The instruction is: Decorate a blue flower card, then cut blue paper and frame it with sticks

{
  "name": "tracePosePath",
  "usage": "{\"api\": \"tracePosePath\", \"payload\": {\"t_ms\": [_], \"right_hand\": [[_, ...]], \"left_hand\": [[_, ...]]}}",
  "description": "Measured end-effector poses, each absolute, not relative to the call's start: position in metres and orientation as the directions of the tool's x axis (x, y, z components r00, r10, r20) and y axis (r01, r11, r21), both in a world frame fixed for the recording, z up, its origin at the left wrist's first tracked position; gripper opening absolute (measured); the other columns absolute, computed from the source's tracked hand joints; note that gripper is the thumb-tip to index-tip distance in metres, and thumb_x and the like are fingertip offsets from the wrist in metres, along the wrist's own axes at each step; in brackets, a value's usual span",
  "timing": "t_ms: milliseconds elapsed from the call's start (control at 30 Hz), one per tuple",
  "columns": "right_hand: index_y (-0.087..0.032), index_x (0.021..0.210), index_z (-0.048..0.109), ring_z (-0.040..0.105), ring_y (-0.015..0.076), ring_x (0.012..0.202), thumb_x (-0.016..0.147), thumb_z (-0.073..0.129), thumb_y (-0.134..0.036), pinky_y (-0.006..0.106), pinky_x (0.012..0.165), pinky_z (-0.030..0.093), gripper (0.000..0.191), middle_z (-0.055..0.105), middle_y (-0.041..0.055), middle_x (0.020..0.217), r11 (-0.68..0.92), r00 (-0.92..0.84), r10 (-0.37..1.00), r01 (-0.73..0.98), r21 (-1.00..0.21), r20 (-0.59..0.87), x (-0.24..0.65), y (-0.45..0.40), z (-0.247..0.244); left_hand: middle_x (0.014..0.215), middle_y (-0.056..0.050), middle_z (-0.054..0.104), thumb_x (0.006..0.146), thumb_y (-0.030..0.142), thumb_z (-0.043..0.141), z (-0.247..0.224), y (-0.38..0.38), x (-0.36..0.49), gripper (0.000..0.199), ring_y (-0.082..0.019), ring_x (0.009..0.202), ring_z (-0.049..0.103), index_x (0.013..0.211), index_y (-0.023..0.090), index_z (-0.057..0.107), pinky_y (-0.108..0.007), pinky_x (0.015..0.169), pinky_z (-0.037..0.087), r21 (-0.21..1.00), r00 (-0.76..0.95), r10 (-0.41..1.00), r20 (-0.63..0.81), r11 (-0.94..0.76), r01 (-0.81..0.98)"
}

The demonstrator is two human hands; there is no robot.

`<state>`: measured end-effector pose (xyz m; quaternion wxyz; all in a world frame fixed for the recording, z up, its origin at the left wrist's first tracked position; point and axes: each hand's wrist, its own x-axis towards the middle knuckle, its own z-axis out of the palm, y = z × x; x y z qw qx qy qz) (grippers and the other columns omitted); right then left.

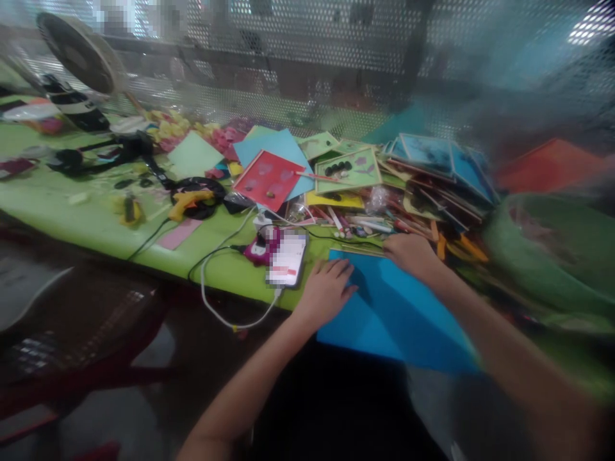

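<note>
A large blue sheet (408, 320) lies at the front edge of the green table, partly in shadow. My left hand (329, 288) rests on its left part, fingers spread, holding nothing. At the sheet's far edge is my right hand (408, 253), its fingers bent together near thin sticks (358, 248) and a black cable; whatever is between the fingertips is too small to make out. Just left of my left hand lies a lit phone (289, 259) with a white cable plugged in, beside a purple power adapter (259, 251).
Behind the hands are pens (369, 224), a red card (269, 180), framed green cards (348, 169) and stacked blue ones (427, 157). A yellow glue gun (189, 203) sits left; orange scissors (464, 246) and a green basket (552, 256) stand right. A fan (79, 54) is far left.
</note>
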<state>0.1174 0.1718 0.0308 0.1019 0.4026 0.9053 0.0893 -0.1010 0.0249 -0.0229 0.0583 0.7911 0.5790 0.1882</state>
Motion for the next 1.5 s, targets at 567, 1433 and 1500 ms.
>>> {"api": "tracePosePath", "payload": {"t_ms": [567, 1433, 1500], "right_hand": [[-0.010, 0.095, 0.074, 0.066, 0.0245, 0.077, 0.088, 0.044, 0.001, 0.034, 0.065, 0.035, 0.033, 0.075, 0.0201, 0.092, 0.640, -0.675, 0.737, 0.682, 0.354, -0.035, 0.136, 0.149, 0.048], [-0.025, 0.099, 0.062, 0.067, 0.0184, 0.065, 0.082, 0.058, -0.024, 0.027, 0.061, 0.044, 0.017, 0.072, -0.0020, 0.072, 0.114, -0.151, 0.988, 0.762, -0.637, -0.004, 0.198, 0.034, -0.002], [-0.025, 0.099, 0.062, 0.067, 0.0181, 0.065, 0.082, 0.058, -0.023, 0.027, 0.061, 0.043, 0.018, 0.072, -0.0022, 0.072, 0.111, -0.155, 0.988, 0.767, -0.632, -0.016, 0.196, 0.035, -0.002]], "left_hand": [[0.155, -0.010, 0.060, 0.107, 0.041, 0.053, -0.023, 0.024, -0.098, 0.046, -0.030, 0.144, 0.053, 0.147, 0.019, 0.059, -0.054, 0.124, 0.036, 0.278, 0.273, 0.943, 0.189, -0.318, 0.907], [0.163, -0.011, 0.050, 0.109, 0.039, 0.047, -0.006, 0.068, -0.023, 0.051, -0.029, 0.146, 0.051, 0.155, 0.018, 0.050, -0.049, 0.118, 0.041, 0.191, 0.595, 0.800, 0.078, -0.597, 0.779], [0.162, -0.011, 0.051, 0.109, 0.038, 0.047, -0.006, 0.069, -0.021, 0.050, -0.029, 0.145, 0.052, 0.154, 0.019, 0.051, -0.049, 0.117, 0.041, 0.185, 0.597, 0.798, 0.078, -0.600, 0.778]]}}
